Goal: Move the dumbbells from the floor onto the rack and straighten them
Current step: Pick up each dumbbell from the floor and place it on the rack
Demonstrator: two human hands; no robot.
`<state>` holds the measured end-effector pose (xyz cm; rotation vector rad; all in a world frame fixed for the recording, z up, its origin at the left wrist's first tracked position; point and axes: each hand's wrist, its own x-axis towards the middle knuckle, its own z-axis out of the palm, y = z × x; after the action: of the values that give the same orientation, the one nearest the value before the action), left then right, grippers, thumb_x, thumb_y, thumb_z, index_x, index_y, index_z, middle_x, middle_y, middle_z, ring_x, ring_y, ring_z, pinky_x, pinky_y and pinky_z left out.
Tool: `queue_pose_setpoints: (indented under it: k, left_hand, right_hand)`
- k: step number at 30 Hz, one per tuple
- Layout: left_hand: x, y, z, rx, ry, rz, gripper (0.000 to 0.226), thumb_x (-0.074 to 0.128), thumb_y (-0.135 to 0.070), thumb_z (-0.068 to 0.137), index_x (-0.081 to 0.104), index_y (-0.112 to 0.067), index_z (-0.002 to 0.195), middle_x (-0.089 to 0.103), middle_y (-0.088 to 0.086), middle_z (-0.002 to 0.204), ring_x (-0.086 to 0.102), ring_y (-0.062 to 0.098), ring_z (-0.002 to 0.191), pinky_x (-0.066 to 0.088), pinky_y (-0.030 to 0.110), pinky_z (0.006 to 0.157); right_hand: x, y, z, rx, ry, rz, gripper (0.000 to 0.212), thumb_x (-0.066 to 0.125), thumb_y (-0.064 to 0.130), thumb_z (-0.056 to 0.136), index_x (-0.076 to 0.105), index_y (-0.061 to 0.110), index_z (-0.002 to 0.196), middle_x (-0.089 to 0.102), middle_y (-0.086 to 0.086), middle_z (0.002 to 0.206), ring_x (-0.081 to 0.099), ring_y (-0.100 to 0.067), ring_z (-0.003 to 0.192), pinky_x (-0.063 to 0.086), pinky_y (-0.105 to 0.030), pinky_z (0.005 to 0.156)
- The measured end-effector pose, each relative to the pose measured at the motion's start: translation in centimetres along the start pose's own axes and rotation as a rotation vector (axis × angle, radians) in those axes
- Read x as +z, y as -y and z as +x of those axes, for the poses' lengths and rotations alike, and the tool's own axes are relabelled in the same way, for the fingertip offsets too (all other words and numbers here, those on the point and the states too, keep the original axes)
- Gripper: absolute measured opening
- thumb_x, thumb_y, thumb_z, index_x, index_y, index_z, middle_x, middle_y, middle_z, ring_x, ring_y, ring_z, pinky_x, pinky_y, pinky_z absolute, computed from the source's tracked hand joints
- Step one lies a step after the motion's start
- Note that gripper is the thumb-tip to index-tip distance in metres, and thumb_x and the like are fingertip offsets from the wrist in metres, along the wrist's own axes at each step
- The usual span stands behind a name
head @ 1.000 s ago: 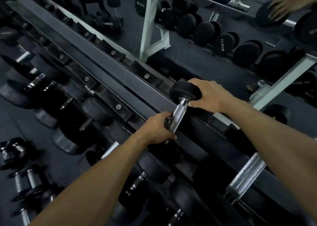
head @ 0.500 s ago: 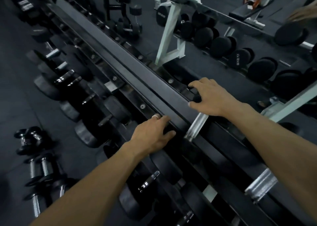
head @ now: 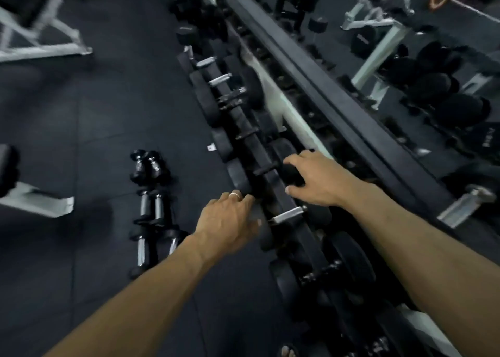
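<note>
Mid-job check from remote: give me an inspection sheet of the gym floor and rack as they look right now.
Surface: dark rubber floor, bare apart from the items below.
Job's things: six small chrome-handled dumbbells on the floor, lying in pairs left of the rack; larger black dumbbells fill its lower tier.
Clutter: small white scrap by the rack foot.
Grippers: left hand spread on the outer head of a racked dumbbell, ring visible; right hand spread over an inner head. Neither grips a handle.
Cables: nothing seen.
Surroundings: white bench frames at left, mirror behind the rack; frame is motion-blurred.
</note>
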<state>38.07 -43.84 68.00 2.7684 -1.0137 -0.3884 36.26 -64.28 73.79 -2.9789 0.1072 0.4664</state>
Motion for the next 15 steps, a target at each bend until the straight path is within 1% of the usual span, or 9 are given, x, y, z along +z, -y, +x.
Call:
queue_pose_setpoints:
  k: [4, 7, 12, 15]
  left_hand:
    - [-0.2, 7.6, -5.2, -0.119, 0.016, 0.010, 0.049, 0.045, -0.053, 0.093, 0.047, -0.019, 0.128, 0.052, 0.005, 0.123, 0.051, 0.026, 0.116, 0.042, 0.038, 0.089]
    - [-0.1, 12.3, -8.0, -0.194, 0.035, -0.006, 0.047, 0.045, -0.052, 0.094, 0.048, -0.017, 0.126, 0.053, 0.006, 0.121, 0.051, 0.026, 0.116, 0.042, 0.038, 0.090]
    - [1.9, 18.3, -10.1, -0.336, 0.057, -0.116, 0.043, 0.047, -0.050, 0.091, 0.052, -0.022, 0.123, 0.055, 0.004, 0.121, 0.052, 0.026, 0.115, 0.044, 0.040, 0.090]
    - [3.8, 20.9, -9.8, -0.395, 0.077, -0.156, 0.044, 0.046, -0.049, 0.092, 0.051, -0.022, 0.128, 0.055, 0.004, 0.120, 0.051, 0.025, 0.116, 0.044, 0.038, 0.088]
  right_hand:
    - [1.1, 8.7, 3.2, -0.088, 0.059, -0.022, 0.066, 0.061, 0.046, 0.088, 0.037, 0.022, 0.144, 0.047, -0.007, 0.133, 0.042, -0.029, 0.127, 0.044, -0.047, 0.099]
    - [2.0, 14.0, 5.6, -0.156, 0.093, -0.042, 0.067, 0.060, 0.047, 0.089, 0.034, 0.024, 0.146, 0.045, -0.005, 0.135, 0.041, -0.027, 0.128, 0.043, -0.045, 0.101]
    - [5.1, 20.0, 9.6, -0.229, 0.162, -0.049, 0.066, 0.059, 0.045, 0.089, 0.035, 0.024, 0.146, 0.045, -0.006, 0.138, 0.041, -0.027, 0.129, 0.043, -0.047, 0.101]
    - [7.9, 22.2, 13.0, -0.262, 0.209, -0.026, 0.065, 0.060, 0.043, 0.090, 0.035, 0.024, 0.146, 0.045, -0.005, 0.137, 0.042, -0.027, 0.128, 0.044, -0.046, 0.100]
